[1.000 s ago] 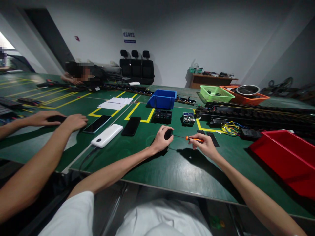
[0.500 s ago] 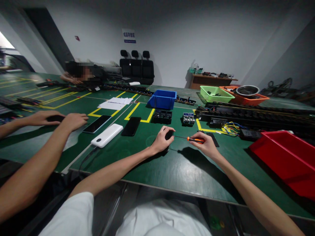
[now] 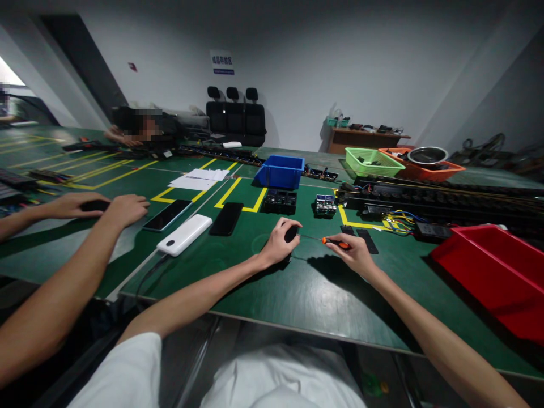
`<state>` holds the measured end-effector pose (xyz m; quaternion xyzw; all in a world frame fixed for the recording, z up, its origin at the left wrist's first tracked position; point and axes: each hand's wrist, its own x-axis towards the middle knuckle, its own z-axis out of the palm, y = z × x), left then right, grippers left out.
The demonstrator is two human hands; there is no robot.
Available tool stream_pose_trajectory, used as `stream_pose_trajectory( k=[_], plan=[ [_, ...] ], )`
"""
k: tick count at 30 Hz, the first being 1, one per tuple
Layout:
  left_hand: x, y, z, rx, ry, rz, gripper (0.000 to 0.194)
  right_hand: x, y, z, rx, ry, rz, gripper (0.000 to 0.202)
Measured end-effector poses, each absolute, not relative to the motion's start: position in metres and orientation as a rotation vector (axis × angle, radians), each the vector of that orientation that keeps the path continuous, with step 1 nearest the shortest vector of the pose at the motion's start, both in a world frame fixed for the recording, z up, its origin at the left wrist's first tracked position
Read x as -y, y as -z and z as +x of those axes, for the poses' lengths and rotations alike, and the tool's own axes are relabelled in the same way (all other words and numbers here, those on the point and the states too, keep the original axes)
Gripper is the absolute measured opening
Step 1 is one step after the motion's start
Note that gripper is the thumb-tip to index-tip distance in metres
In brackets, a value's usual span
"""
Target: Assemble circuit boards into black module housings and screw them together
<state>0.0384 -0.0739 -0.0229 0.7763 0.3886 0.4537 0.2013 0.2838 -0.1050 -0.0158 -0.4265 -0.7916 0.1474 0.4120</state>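
My left hand (image 3: 280,242) is closed around a small black block-like part (image 3: 291,233), standing it on the green table; its exact kind is hard to make out. In my right hand (image 3: 356,253) is a screwdriver (image 3: 339,244) with an orange and black handle, gripped by thumb and fingers. Its thin shaft points left, and the tip is at or close to the right side of the black part; contact is too fine to tell. Behind my hands sit a dark module (image 3: 280,202) and a silver-and-blue module (image 3: 325,205). Flat black pieces (image 3: 367,241) lie just past my right hand.
A blue bin (image 3: 282,172) stands behind the modules, a red bin (image 3: 493,277) at right. A white power bank (image 3: 185,234) and two phones (image 3: 228,219) lie left. Another person's hands (image 3: 127,209) rest farther left. Long black assemblies and loose wires (image 3: 399,222) occupy the back right.
My right hand and the screwdriver have shifted very slightly, with the handle turned a little in the fingers. My left hand keeps its hold on the black part.
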Motion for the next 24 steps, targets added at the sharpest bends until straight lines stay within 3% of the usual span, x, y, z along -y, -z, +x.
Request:
stream_pose_trajectory(
  k=[24],
  plan=[
    [0.076,0.022,0.039,-1.095,-1.254,2.180,0.025,0.104,0.021,0.281,2.012,-0.316,-1.036,0.019]
  ],
)
